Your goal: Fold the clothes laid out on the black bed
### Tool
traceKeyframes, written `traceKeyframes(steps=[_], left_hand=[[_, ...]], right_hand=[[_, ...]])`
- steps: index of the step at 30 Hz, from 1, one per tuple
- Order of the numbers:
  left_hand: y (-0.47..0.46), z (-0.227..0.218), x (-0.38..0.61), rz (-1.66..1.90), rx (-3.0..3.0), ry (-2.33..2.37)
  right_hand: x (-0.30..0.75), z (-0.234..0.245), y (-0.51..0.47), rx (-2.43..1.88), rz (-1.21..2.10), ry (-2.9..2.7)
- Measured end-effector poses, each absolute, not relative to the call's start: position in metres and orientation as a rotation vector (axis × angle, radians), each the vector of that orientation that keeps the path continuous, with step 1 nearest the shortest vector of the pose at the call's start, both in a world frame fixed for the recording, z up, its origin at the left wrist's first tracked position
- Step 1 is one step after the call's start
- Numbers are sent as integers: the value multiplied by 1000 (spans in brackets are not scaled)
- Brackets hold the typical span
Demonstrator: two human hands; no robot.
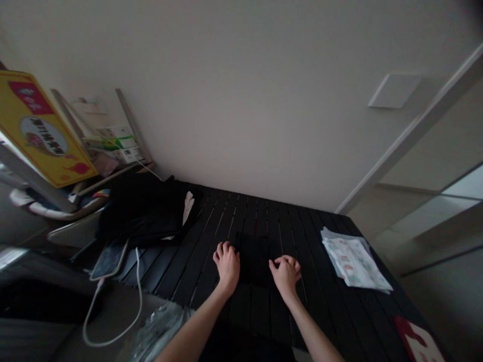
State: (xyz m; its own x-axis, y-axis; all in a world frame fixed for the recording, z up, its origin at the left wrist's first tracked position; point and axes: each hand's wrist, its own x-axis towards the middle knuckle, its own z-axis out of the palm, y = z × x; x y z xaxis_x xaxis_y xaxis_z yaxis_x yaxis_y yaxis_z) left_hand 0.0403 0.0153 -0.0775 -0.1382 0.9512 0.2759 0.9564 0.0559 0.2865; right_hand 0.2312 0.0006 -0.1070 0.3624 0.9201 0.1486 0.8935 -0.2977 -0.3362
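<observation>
A dark, folded piece of black cloth (254,259) lies flat on the black slatted table (211,221), hard to tell from the slats around it. At its left edge is my left hand (227,266), fingers bent down and closed on the fabric; the fingertips are partly hidden. My right hand (287,271) is curled at the opposite edge, thumb and forefinger pinched together on the cloth. A bit of red shows just beyond the cloth's far side.
White printed cloths (354,261) lie at right, near a red-and-white item (418,342). Black clothing (147,208) is heaped at left beside a phone (110,259) with a white cable (140,291). Clear plastic (162,324) sits at the near edge. A yellow box (45,133) stands left; a wall (241,100) rises behind.
</observation>
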Motion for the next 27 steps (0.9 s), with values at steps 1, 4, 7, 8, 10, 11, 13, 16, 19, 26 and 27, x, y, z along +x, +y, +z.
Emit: traceKeyframes(steps=[1,4,7,8,10,11,13,16,19,26,27], left_hand=[[16,-75,43,-624,-2050,-2303],[18,-67,49,-574,-2078,-2365],[15,-56,55,-562,-2120,-2405],[13,-52,58,-574,-2130,-2416],[8,-42,67,-616,-2152,-2429],[6,-38,74,-645,-2175,-2422],[1,-28,92,-716,-2244,-2377],[-2,-15,130,-835,-2366,-2268],[0,-2,175,-942,-2454,-2193],[16,32,288,-1133,-2716,-1965],[18,36,299,-1114,-2755,-1906]], right_hand=[[227,-106,2,-2276,105,-1573],[216,-99,7,-2287,97,-1546],[214,-88,11,-2267,64,-1570],[216,-84,11,-2259,44,-1581],[225,-74,10,-2248,-8,-1596],[232,-68,9,-2241,-34,-1600],[248,-55,5,-2228,-109,-1620],[279,-33,-1,-2238,-307,-1675],[319,-11,-6,-2297,-523,-1675],[440,30,-1,-2457,-826,-1465],[455,32,1,-2487,-838,-1411]])
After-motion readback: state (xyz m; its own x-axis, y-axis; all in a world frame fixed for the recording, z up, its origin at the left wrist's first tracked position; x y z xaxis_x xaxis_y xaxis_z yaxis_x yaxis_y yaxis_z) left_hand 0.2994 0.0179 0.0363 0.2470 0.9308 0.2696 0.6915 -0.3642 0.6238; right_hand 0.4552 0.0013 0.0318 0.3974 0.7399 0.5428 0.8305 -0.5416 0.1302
